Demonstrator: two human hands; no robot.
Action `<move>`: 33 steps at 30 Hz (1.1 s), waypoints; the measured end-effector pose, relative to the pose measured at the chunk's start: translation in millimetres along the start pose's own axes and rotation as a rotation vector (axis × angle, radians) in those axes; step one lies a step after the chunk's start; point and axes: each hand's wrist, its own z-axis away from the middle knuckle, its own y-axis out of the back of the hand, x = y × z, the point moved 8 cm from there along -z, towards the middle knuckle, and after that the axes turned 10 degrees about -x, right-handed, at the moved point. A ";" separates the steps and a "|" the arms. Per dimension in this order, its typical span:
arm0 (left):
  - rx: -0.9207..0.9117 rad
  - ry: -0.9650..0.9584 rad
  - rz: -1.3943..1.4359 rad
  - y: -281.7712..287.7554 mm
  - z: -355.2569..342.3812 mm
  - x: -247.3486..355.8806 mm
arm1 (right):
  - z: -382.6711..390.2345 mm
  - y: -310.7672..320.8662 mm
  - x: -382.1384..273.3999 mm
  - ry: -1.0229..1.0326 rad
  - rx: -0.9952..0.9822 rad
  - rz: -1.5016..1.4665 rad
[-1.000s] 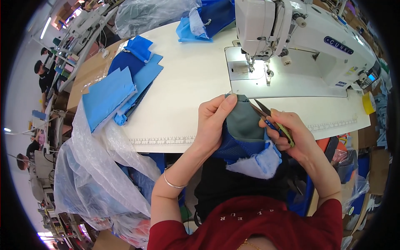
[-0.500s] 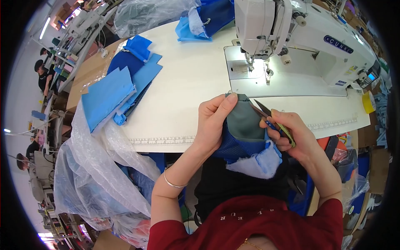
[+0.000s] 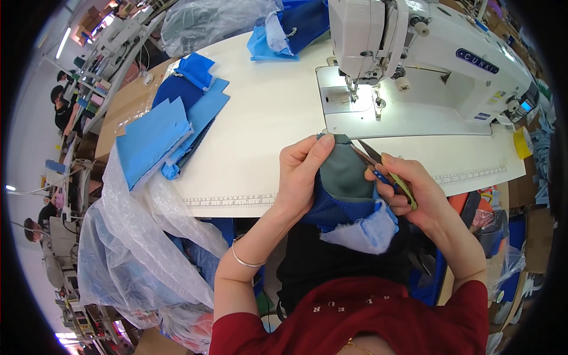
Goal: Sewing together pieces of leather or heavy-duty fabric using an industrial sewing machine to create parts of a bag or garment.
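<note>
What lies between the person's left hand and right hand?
In the head view, a grey-green and blue fabric piece, pinched by the left hand, and the blades of the scissors that the right hand holds.

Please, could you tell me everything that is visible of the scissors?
The scissors have two dark, metallic-looking blades, slightly parted, and handles with yellow-green and blue parts. The right hand grips and partly hides the handles. The blades slant up and to the left, their tips beside the upper right edge of the grey-green fabric; contact is hard to judge.
</note>
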 end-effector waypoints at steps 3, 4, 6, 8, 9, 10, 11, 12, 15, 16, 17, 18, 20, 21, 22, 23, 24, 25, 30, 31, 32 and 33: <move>0.006 0.006 0.010 0.4 0.2 0.0 | 0.4 -0.6 2.1 -0.015 0.023 -0.008; 0.015 0.017 0.011 0.9 0.1 -0.6 | 0.6 -1.6 2.8 -0.015 0.022 -0.008; 0.025 0.027 0.012 1.0 0.0 -1.1 | 1.4 -2.6 1.3 0.040 0.031 -0.028; 0.025 0.043 0.012 -0.8 -0.3 -1.3 | 1.4 -5.0 1.3 0.094 0.044 -0.012; 0.024 0.042 0.012 0.9 0.0 -3.5 | 1.8 -4.6 -1.7 0.149 0.059 0.005; -0.042 0.047 -0.063 -0.5 0.1 -7.5 | 1.6 -1.6 -8.0 0.228 0.060 -0.036; -0.104 0.052 -0.139 -4.5 0.3 -7.8 | 0.6 2.7 -15.1 0.306 0.059 -0.078; -0.104 0.066 -0.148 -6.7 1.9 -8.8 | 2.9 1.0 -23.3 0.349 0.024 -0.047; 0.020 0.099 0.035 -0.4 0.2 -5.9 | 7.0 -7.5 -26.4 0.296 0.020 0.048; 0.013 0.081 0.047 2.2 0.3 -4.9 | 7.0 -9.3 -22.8 0.245 0.000 0.096; 0.015 0.081 0.049 2.8 0.6 -6.1 | 7.7 -9.0 -18.4 0.193 -0.021 0.145; 0.018 0.062 0.032 3.4 0.9 -5.4 | 7.8 -5.9 -13.0 0.144 -0.010 0.150; 0.021 0.044 0.017 2.9 0.9 -4.7 | 7.2 -0.6 -8.4 0.106 -0.004 0.147; 0.021 0.039 0.019 1.3 0.4 -3.9 | 7.1 1.4 -5.2 0.070 0.002 0.143; 0.020 0.033 0.021 0.1 0.1 -3.5 | 7.3 1.6 -5.5 0.069 0.003 0.143; 0.020 0.033 0.021 0.5 0.3 -3.4 | 7.2 1.3 -5.3 0.056 0.007 0.118; 0.014 0.031 0.014 0.9 0.7 -3.0 | 7.0 1.0 -4.7 0.043 0.011 0.092; 0.008 0.029 0.006 0.8 0.9 -2.6 | 6.6 0.4 -4.8 0.044 0.010 0.091; 0.000 0.013 -0.004 -0.5 0.7 -2.2 | 5.8 -0.4 -4.1 0.058 0.038 0.058; -0.002 0.004 -0.006 -0.4 0.8 -1.8 | 5.8 -0.7 -3.9 0.058 0.037 0.058; -0.002 0.004 -0.007 -0.4 0.9 -2.1 | 5.7 -0.5 -3.2 0.054 0.039 0.053; -0.009 0.003 -0.013 -0.9 1.0 -2.2 | 5.7 -0.2 -2.3 0.050 0.041 0.048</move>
